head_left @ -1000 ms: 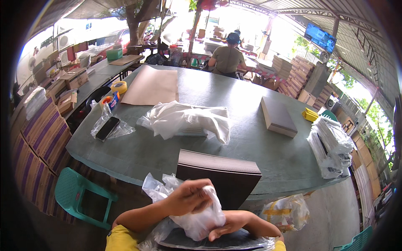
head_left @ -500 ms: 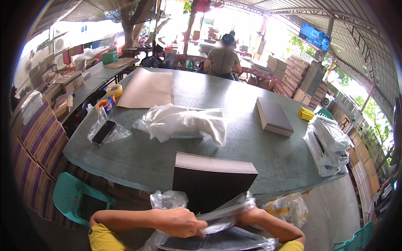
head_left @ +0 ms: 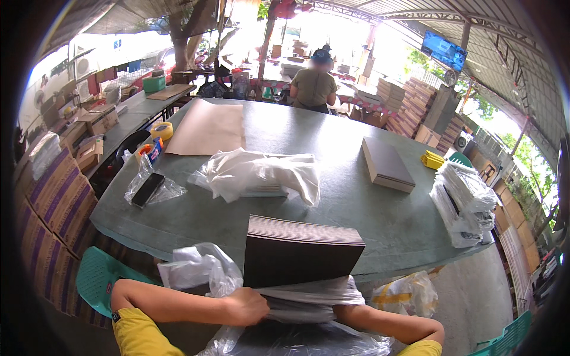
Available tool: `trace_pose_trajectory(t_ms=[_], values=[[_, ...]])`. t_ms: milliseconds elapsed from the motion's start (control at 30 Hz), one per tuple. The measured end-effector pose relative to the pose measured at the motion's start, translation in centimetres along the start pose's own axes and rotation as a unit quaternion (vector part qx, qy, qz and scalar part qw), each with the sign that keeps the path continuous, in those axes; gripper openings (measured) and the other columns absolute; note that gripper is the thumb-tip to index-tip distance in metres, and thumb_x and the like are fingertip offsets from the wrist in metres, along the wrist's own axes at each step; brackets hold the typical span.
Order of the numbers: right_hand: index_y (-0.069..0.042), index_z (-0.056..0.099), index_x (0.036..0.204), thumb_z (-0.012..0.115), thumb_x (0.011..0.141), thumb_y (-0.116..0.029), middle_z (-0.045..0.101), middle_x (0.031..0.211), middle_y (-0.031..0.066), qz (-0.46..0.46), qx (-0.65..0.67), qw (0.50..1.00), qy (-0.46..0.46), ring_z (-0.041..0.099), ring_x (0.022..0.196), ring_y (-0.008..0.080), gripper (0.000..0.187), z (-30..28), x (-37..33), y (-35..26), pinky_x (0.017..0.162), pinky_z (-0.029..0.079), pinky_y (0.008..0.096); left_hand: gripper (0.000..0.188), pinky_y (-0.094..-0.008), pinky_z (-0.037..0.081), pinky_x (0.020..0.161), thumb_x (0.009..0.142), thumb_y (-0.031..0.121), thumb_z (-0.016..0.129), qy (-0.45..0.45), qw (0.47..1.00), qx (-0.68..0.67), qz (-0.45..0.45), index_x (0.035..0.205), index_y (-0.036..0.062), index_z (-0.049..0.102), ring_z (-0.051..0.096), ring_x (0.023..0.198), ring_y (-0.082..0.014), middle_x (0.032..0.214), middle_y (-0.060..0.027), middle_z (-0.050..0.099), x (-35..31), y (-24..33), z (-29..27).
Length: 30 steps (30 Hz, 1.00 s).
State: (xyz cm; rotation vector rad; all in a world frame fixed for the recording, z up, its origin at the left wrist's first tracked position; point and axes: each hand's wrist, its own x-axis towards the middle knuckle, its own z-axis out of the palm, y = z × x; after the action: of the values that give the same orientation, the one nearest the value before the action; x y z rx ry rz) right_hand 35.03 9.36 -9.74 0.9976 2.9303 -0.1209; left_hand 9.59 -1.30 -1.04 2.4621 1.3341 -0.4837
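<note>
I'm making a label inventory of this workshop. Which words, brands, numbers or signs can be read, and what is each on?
I'm not copying printed wording; here is where marks show.
Purple-striped cartons: lettering on the sides, not quoted.
Blue packet by the tape rolls: print too small.
Green stool: small red label, too small.
Screen: no readable text.
Black board stack: no text visible.

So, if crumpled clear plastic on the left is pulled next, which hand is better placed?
Left hand, probably: it is beside the crumpled clear plastic; the right hand is farther away, partly hidden.
</note>
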Motion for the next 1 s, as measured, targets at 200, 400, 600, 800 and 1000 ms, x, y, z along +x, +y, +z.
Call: trace_pose_trajectory(t_ms=[200,400,600,800,1000], values=[[-0.006,0.055,0.092,0.047,0.073,-0.017,0.056,0.090,0.0161,-0.196,0.001,0.885,-0.423,0.054,0.087,0.0304,0.024,-10.4,0.9,-4.6,0.076,0.043,0.0373,0.014,-0.0347,0.047,0.052,0.071,0.019,0.052,-0.102,0.987,0.107,-0.062,0.077,0.0142,0.064,0.061,0.070,-0.0220,0.077,-0.0049,0.063,0.7,-2.6,4.2],[-0.006,0.054,0.073,0.055,0.062,-0.004,0.054,0.068,0.0073,0.048,0.206,0.875,0.435,0.054,0.058,0.0166,0.012,-14.9,1.5,-1.1,0.050,0.043,0.0279,0.003,-0.0281,0.041,0.046,0.066,0.007,0.057,0.163,0.818,-0.543,0.102,0.066,0.0050,0.060,0.053,0.055,-0.0109,0.059,0.0006,0.055,-3.8,-3.8,2.2],[-0.006,0.055,0.091,0.049,0.051,0.001,0.054,0.081,0.0121,-0.080,0.269,0.925,0.255,0.052,0.077,0.0276,0.041,-10.4,2.1,-5.0,0.066,0.044,0.0367,0.011,-0.0318,0.036,0.047,0.074,0.013,0.055,0.667,0.641,-0.224,-0.305,0.078,0.0031,0.052,0.047,0.058,-0.0156,0.066,-0.0057,0.049,-5.8,-10.2,1.9],[-0.003,0.054,0.095,0.044,0.046,0.010,0.050,0.099,0.0131,0.099,0.076,0.887,0.445,0.046,0.093,0.0300,0.052,-10.3,1.5,-1.3,0.082,0.037,0.0361,0.050,-0.0314,0.045,0.055,0.063,0.003,0.058,0.603,0.762,-0.146,-0.186,0.111,0.0074,0.046,0.050,0.069,-0.0219,0.091,-0.0112,0.049,-2.8,-6.3,-0.9],[-0.007,0.046,0.117,0.047,0.054,0.017,0.036,0.121,0.0132,0.139,0.088,0.924,0.344,0.039,0.107,0.0287,0.067,-8.0,-0.6,0.2,0.086,0.038,0.0330,0.062,-0.0287,0.047,0.057,0.058,-0.002,0.059,0.532,0.820,-0.111,-0.183,0.116,0.0154,0.048,0.051,0.067,-0.0170,0.100,-0.0081,0.046,-2.2,-5.1,-1.2]])
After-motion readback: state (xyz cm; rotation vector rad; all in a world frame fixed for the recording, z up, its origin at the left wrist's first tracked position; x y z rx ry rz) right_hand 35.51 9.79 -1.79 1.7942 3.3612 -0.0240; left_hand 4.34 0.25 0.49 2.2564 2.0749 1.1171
